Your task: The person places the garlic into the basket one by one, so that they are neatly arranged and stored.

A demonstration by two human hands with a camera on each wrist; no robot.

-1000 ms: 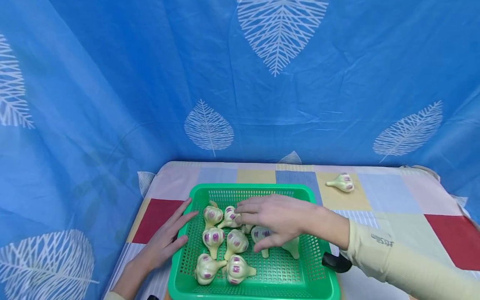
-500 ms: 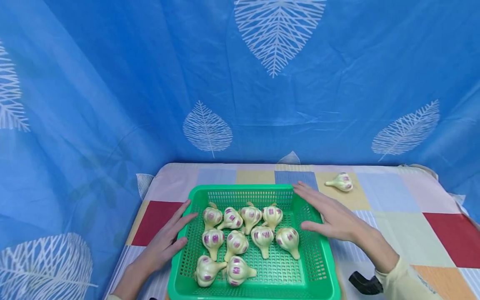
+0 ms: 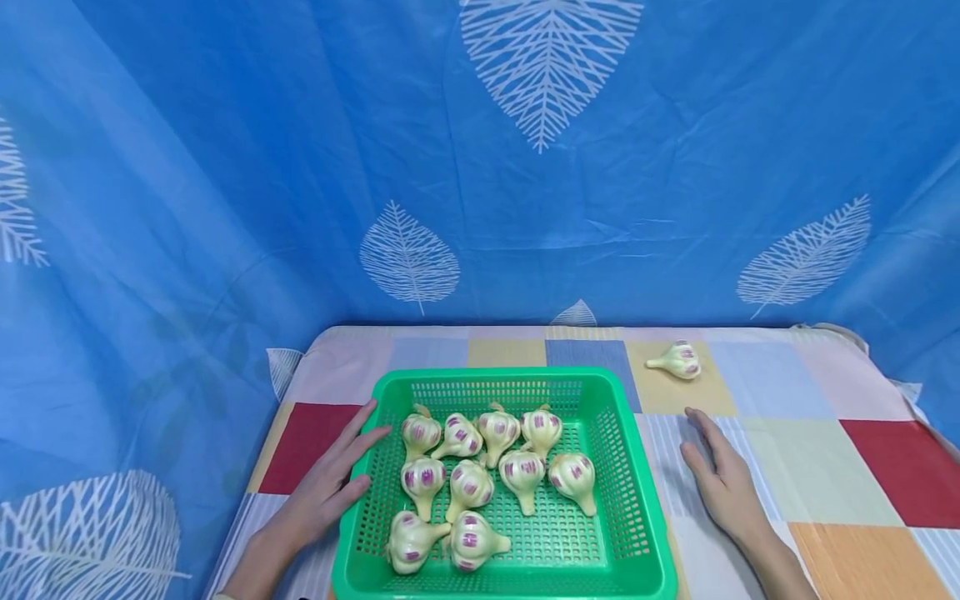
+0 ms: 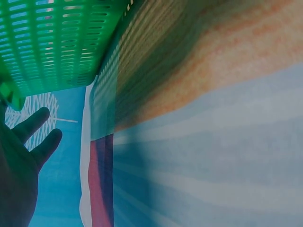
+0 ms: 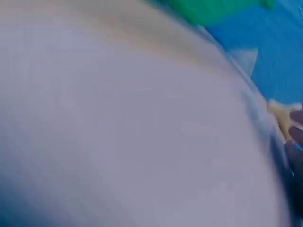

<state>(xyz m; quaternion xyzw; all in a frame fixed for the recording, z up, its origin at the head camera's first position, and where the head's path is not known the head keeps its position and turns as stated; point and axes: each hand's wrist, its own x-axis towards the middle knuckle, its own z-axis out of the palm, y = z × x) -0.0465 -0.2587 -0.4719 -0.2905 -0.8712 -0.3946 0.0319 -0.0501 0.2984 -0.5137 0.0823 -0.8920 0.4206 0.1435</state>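
Observation:
In the head view a green plastic basket point(image 3: 626, 467) holds several garlic bulbs point(image 3: 471, 483), white with purple marks, laid in loose rows toward its left and back. My left hand point(image 3: 322, 492) lies along the basket's left rim, fingers straight and spread; the left wrist view shows its fingers point(image 4: 45, 146) below the slotted basket wall point(image 4: 52, 47). Over the cloth to the right of the basket is my right hand point(image 3: 723, 483), fingers extended and holding nothing. A single garlic bulb point(image 3: 678, 360) lies on the cloth beyond that hand. The right wrist view is blurred.
A patchwork tablecloth point(image 3: 810, 475) covers the table. Behind and to the left hangs a blue curtain point(image 3: 637, 208) with white leaf prints, close to the table's back edge.
My right hand has lifted away from the bulbs in the basket, passed over the right rim and moved right and down over the cloth. My left hand stays at the left rim.

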